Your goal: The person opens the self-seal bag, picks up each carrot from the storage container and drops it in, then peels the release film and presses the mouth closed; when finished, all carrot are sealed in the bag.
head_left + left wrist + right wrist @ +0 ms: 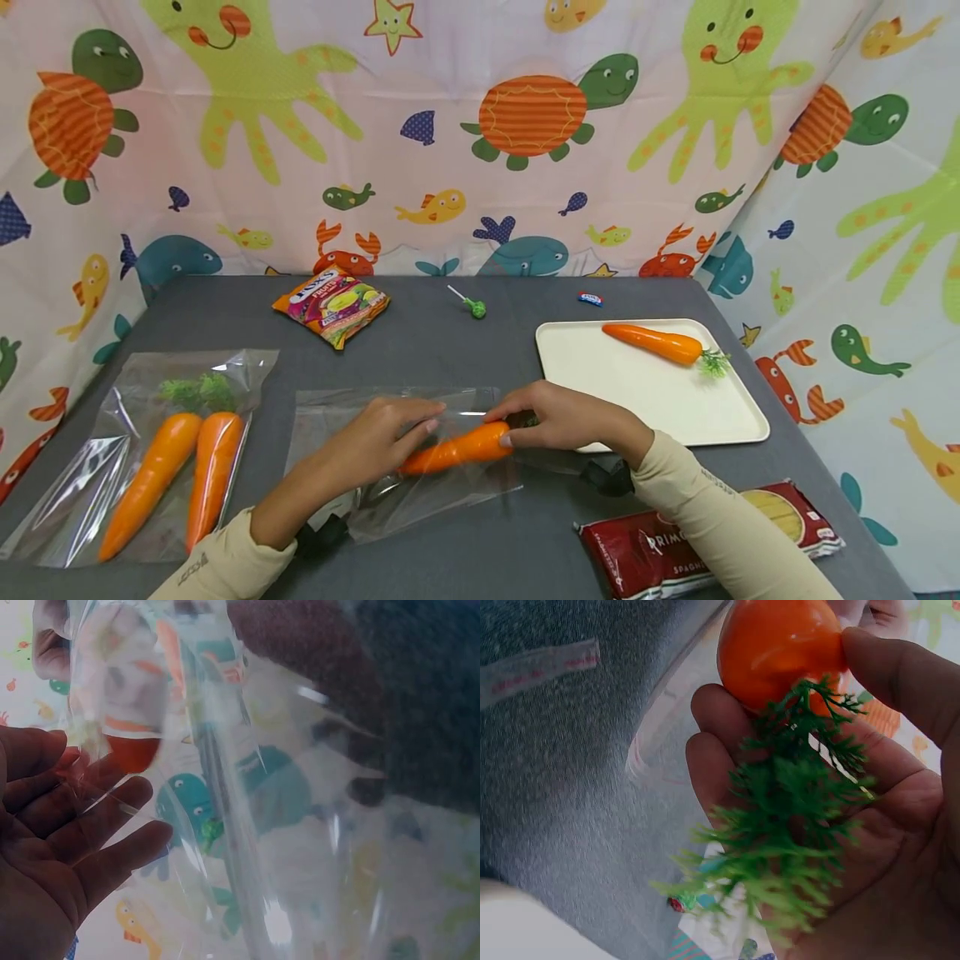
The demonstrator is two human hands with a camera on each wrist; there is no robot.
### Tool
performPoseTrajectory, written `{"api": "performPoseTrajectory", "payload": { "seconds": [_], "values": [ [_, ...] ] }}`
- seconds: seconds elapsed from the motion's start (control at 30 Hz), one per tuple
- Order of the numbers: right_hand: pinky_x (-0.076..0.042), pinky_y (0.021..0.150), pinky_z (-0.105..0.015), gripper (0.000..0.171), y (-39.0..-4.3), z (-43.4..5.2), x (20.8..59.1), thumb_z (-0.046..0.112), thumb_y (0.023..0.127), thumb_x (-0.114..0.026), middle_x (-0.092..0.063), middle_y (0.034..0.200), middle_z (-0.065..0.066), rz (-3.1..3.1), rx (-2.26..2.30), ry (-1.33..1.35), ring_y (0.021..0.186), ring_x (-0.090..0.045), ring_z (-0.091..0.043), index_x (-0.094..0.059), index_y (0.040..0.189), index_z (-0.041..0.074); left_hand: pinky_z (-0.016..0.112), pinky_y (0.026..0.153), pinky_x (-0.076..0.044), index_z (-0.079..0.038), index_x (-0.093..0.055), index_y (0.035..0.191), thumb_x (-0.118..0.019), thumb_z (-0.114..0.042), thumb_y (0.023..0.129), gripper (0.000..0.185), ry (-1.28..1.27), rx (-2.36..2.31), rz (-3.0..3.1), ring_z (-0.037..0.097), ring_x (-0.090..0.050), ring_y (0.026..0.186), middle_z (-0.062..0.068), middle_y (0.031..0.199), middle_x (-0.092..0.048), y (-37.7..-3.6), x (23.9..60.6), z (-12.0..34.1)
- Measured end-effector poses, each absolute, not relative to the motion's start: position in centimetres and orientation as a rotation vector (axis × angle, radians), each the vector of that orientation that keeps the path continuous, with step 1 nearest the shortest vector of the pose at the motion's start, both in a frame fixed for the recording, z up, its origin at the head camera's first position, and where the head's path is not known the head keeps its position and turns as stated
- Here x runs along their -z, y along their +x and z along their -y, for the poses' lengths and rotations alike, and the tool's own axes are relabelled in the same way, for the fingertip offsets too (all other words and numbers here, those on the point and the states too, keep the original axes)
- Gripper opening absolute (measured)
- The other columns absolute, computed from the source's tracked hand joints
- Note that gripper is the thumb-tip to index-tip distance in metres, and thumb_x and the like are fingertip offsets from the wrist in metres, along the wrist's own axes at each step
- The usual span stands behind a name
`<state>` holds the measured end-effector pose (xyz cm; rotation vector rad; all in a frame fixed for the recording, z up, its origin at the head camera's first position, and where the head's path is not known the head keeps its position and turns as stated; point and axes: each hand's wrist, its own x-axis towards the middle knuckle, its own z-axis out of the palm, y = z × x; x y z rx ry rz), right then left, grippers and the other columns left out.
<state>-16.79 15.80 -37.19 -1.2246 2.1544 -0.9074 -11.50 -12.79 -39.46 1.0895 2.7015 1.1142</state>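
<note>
**Carrot in right hand, tip end at clear bag, mid-table**

Held carrot [468, 447] is just front of table centre, lying roughly crosswise: tip toward the left, leafy end to the right. Right hand [566, 417] is clamped on the thick end, thumb one side, fingers the other. Green top [780, 817] hangs over the palm side of those fingers.

Clear bag [427, 508] lies flat-ish under both hands. Wrist view from the left shows film in front of the carrot's tip; can't tell how far in it sits. Left hand [382, 433] is at the tip end, over the bag, thumb and index slightly apart. Film runs right by its fingers; can't tell whether it pinches any.

Left of that: filled bag [82, 483], two carrots [153, 483] inside, side by side, leaves at the far end.

Right: cream tray [600, 392], one loose carrot [660, 343] near its far edge. Red spaghetti pack [645, 554] near side, partly under the right sleeve [697, 492].

Far side, left to right: orange candy packet [333, 304], green lollipop [477, 309], small blue-and-red wrapped sweet [591, 298].

Grey table [480, 358], sea-animal curtain [450, 50] behind.
</note>
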Motion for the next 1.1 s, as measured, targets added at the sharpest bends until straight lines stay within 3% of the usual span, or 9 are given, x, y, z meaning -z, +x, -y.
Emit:
{"api": "performPoseTrajectory", "payload": {
  "seconds": [0.6, 0.7, 0.87, 1.1],
  "values": [
    [-0.052, 0.085, -0.029, 0.034, -17.2, -14.9, 38.8, 0.019, 0.091, -0.071, -0.065, 0.107, 0.010, -2.160, 0.835, -1.220, 0.089, -0.059, -0.009, -0.067, 0.124, 0.010, 0.042, 0.094, -0.051, 0.002, -0.062, 0.128, -0.059, -0.010, 0.099, 0.031, 1.104, -1.127, -2.713, 0.022, -0.061, 0.115, 0.012, 0.124, -0.064, -11.6, 39.5, 12.8],
    [-0.053, 0.088, -0.029, 0.035, -17.2, -14.7, 38.9, 0.017, 0.091, -0.071, -0.067, 0.112, 0.006, -2.119, 0.869, -1.194, 0.093, -0.062, -0.007, -0.066, 0.124, 0.007, 0.042, 0.094, -0.051, 0.002, -0.062, 0.127, -0.058, -0.010, 0.099, 0.031, 1.093, -1.124, -2.711, 0.023, -0.061, 0.115, 0.013, 0.125, -0.064, -11.6, 39.5, 12.9],
    [-0.052, 0.092, -0.030, 0.036, -17.3, -14.9, 39.0, 0.014, 0.092, -0.070, -0.066, 0.121, -0.009, -2.063, 0.952, -1.173, 0.104, -0.065, -0.016, -0.064, 0.125, 0.000, 0.042, 0.095, -0.050, 0.002, -0.061, 0.128, -0.057, -0.012, 0.100, 0.032, 1.076, -1.118, -2.700, 0.024, -0.060, 0.116, 0.014, 0.126, -0.063, -11.6, 39.5, 13.0],
    [-0.052, 0.093, -0.033, 0.033, -17.4, -16.2, 38.6, 0.012, 0.093, -0.067, -0.066, 0.121, -0.011, -2.106, 1.029, -1.157, 0.106, -0.066, -0.020, -0.065, 0.124, 0.000, 0.042, 0.095, -0.050, 0.003, -0.062, 0.127, -0.057, -0.014, 0.100, 0.033, 1.098, -1.129, -2.701, 0.024, -0.060, 0.116, 0.015, 0.124, -0.064, -11.6, 39.5, 12.9]
  ]
}}
